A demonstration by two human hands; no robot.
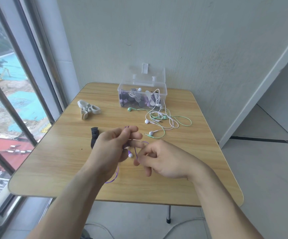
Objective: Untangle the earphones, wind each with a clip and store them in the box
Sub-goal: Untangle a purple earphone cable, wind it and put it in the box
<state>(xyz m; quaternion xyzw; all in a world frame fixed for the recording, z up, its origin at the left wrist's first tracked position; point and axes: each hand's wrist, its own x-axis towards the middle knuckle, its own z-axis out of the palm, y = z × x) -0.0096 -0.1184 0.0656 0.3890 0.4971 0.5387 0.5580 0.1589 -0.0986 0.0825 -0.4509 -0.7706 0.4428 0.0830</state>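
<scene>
Above the wooden table, the left hand grips coils of a purple earphone while the right hand pinches its cable. Beyond lie black clip, tangled white and green earphones, white clips and the open clear box; no writing is legible.

No text, label, brand, number or sign can be read anywhere in the head view.
</scene>
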